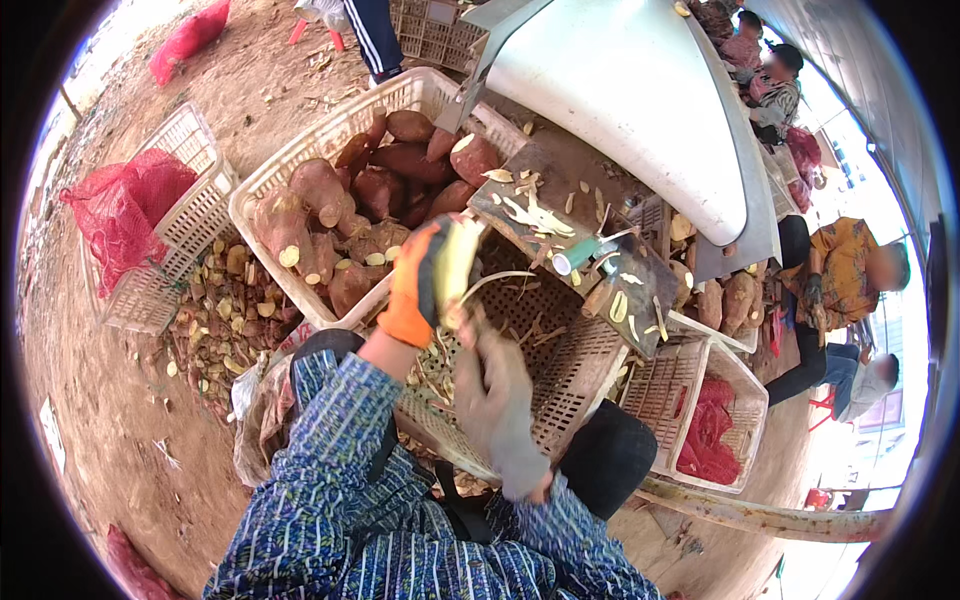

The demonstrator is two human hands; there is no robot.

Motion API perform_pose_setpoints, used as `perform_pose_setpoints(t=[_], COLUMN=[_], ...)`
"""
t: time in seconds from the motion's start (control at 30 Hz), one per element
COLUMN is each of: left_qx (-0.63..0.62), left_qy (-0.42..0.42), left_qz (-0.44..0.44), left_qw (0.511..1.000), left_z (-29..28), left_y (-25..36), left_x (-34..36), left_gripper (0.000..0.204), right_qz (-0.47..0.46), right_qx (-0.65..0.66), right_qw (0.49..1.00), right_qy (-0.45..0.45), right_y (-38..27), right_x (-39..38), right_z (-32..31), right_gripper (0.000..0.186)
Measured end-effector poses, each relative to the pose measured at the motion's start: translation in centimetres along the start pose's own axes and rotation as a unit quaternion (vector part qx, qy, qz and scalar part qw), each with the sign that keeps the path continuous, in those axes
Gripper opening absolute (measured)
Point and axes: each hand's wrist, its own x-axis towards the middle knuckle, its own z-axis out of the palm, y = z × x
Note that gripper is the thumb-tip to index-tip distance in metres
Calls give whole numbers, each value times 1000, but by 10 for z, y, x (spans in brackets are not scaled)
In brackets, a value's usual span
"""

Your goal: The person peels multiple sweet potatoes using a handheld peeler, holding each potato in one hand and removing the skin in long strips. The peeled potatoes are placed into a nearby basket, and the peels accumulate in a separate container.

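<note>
My left hand (412, 285), in an orange and black glove, grips a sweet potato (457, 262) whose visible side is pale yellow and peeled. My right hand (490, 385) wears a greyish glove and is blurred by motion. Its fingers are closed close against the lower end of the sweet potato, and what they hold is hidden. A thin strip of peel (497, 276) curves off to the right beside them. Both hands are above a slatted plastic crate (588, 368) with peelings inside. Left of it, a pale crate (262, 250) holds several red-skinned sweet potatoes (380, 190).
A board (640, 300) with peel strips and a green-and-white cylinder (574, 256) lies across the crate. A large white sheet-like panel (620, 100) rises behind. Cut ends (235, 315) are heaped at left, beside a crate with red netting (135, 205). Another person (840, 265) sits at right.
</note>
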Motion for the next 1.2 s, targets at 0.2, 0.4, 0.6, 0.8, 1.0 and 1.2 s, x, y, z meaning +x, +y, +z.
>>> perform_pose_setpoints(t=[0.2, 0.4, 0.6, 0.8, 1.0, 1.2], left_qx=[134, -45, 377, 41, 64, 25], left_qy=[9, -146, -171, -99, -11, -97], left_qz=[40, -17, 191, 26, -25, 19], left_qw=[990, 988, 890, 994, 998, 995], left_z=[18, -5, 6, 7, 0, 28], left_y=[6, 7, -8, 19, -12, 21], left_x=[-22, -4, -23, -13, -18, -16], left_gripper=[35, 43, 39, 40, 29, 45], right_qz=[110, 58, 138, 99, 135, 118], right_qx=[18, 26, 77, 99, 72, 111], right_qw=[994, 996, 984, 988, 985, 986], right_qy=[16, -61, 77, -60, 75, -44], right_y=[9, 4, 31, 5, 16, -7], right_x=[33, -14, 37, -20, 38, -10], right_z=[-21, -4, -3, -6, 0, -10], right_gripper=[36, 33, 33, 30, 32, 33])
